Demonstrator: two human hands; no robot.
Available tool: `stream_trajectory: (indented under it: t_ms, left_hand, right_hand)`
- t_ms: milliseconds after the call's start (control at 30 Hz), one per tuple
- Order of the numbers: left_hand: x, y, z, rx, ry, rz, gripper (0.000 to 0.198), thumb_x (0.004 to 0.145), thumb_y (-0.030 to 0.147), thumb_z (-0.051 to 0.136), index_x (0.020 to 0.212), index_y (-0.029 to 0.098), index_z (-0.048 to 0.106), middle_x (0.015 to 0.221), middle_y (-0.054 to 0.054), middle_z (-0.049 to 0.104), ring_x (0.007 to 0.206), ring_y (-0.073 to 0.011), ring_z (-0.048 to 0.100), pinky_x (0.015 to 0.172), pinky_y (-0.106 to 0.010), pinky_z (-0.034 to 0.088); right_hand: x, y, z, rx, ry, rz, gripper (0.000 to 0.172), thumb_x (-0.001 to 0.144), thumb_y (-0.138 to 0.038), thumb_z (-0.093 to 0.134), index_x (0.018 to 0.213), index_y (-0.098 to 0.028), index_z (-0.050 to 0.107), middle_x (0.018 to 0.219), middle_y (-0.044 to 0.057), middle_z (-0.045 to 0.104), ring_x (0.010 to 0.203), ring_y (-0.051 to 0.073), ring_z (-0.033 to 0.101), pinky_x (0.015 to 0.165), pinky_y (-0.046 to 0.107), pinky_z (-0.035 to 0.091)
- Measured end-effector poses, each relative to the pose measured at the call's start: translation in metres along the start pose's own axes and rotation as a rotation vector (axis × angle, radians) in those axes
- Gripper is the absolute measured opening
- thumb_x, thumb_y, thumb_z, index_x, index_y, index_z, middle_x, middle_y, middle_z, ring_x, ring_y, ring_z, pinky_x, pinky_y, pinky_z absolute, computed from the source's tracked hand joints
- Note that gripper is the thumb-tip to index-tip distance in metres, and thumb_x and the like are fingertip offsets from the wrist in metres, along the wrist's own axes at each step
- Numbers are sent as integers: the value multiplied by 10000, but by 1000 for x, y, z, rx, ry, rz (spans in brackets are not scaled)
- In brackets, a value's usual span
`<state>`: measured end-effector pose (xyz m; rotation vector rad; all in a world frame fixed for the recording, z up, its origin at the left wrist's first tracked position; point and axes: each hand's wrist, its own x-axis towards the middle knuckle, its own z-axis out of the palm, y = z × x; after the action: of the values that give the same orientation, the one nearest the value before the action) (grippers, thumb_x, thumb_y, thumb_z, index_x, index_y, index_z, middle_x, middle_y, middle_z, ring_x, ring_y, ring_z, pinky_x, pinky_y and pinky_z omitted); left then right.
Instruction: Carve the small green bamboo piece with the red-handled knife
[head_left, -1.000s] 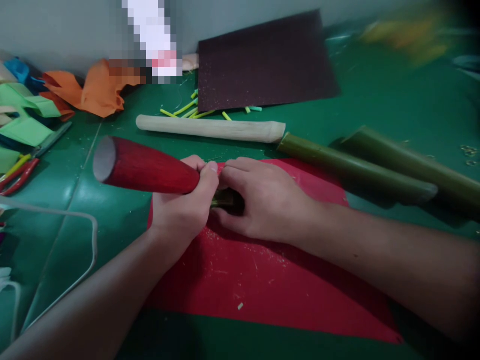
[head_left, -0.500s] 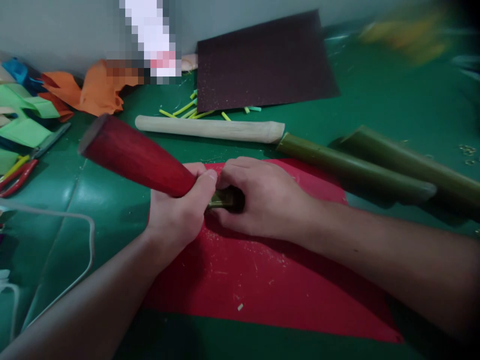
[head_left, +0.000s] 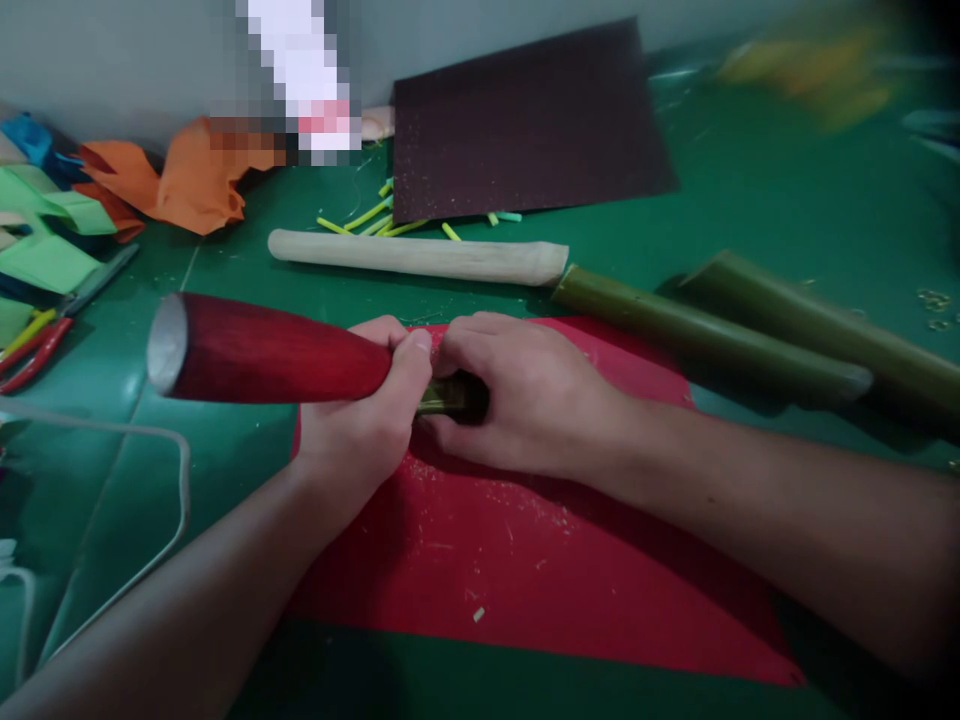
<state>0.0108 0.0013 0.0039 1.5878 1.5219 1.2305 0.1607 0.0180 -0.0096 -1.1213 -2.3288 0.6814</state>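
My left hand point(head_left: 360, 410) is closed around the narrow end of a thick red handle point(head_left: 277, 347), which juts out to the left and shows a pale grey end face. Whatever the handle belongs to is hidden by my fingers. Close beside it, my right hand point(head_left: 525, 395) curls around a short green bamboo piece point(head_left: 446, 397), its fingers wrapped over the top and thumb below. Both hands rest low over a red sheet point(head_left: 510, 580) sprinkled with fine pale shavings.
Behind the hands lie a pale peeled stick point(head_left: 420, 257) and green bamboo lengths point(head_left: 712, 330). A dark brown sheet point(head_left: 525, 130) and yellow-green tube bits point(head_left: 367, 216) sit farther back. Scissors point(head_left: 37, 350), cloth pieces point(head_left: 199, 180) and a white cable point(head_left: 184, 470) are at left.
The red handle's free end has swung down towards level and turned, so its grey end face shows. My right hand and the bamboo piece have stayed almost in place.
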Motion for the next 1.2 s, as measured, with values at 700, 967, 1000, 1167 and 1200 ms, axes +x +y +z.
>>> stream_trajectory:
  t_ms: [700,967,1000,1167,1200]
  left_hand:
    - [-3,-3,0,3,42,9,318,817,177,567,518,210,464,502,43,427,461,-94,359,482,-258,365]
    - [-2,1,-6,27,-93,-19,343,764,194,557,467,201,387,480,29,368,474,-102,361,459,-251,355]
    - [-3,2,-6,-11,-112,-44,338,747,195,555,458,202,380,471,29,362,464,-101,354,447,-254,344]
    - [-5,4,-3,-64,6,-68,333,730,163,553,440,200,396,458,32,371,451,-92,337,457,-252,355]
    - [-5,4,-2,-62,39,-61,332,743,155,555,446,201,414,458,34,374,446,-90,331,462,-251,361]
  right_hand:
    - [2,2,0,-24,7,11,185,705,-341,632,789,-191,563,801,27,609,754,166,526,654,285,377]
    - [0,1,-1,-18,-5,14,167,699,-319,638,745,-204,526,761,6,573,706,145,488,614,275,339]
    - [0,2,-1,-15,-2,14,159,700,-314,635,744,-204,529,762,5,574,700,143,486,611,273,337]
    - [0,2,-1,-43,8,-2,159,712,-323,632,772,-196,556,778,16,583,717,150,494,622,278,345]
    - [0,2,-1,-46,8,2,164,712,-327,634,776,-195,558,778,17,583,712,150,493,622,280,345]
